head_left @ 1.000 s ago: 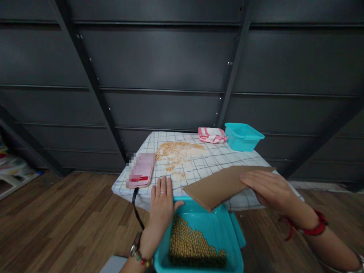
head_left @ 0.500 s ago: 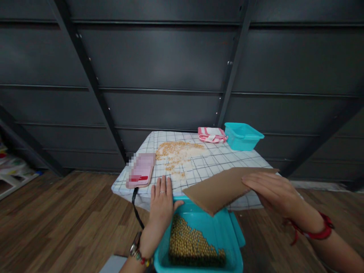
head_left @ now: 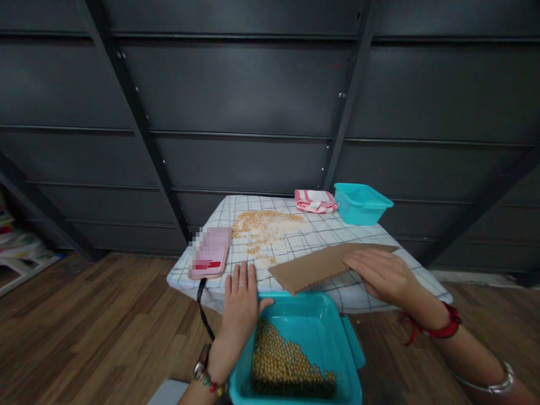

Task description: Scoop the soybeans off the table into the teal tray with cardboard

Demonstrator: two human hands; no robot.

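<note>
My right hand (head_left: 382,275) grips a flat piece of brown cardboard (head_left: 310,267), which is tilted over the near edge of the table. Flat on the tablecloth lies my left hand (head_left: 241,298), fingers stretched out and thumb by the rim of a turquoise bin (head_left: 333,332). Yellow soybeans (head_left: 287,363) are heaped in the bin's left and near part. On the checked cloth (head_left: 323,239), farther back, loose yellow grains (head_left: 257,219) lie spread with a pale, fine white material (head_left: 284,226).
A pink phone (head_left: 211,253) lies at the table's left, with a black strap (head_left: 203,309) hanging down. At the back right are a folded pink-striped cloth (head_left: 315,201) and a second turquoise bin (head_left: 363,203). A dark panelled wall (head_left: 240,84) stands behind the table.
My right hand and the cardboard have moved left and slightly up, from over the bin toward the tablecloth. My left hand has stayed in place.
</note>
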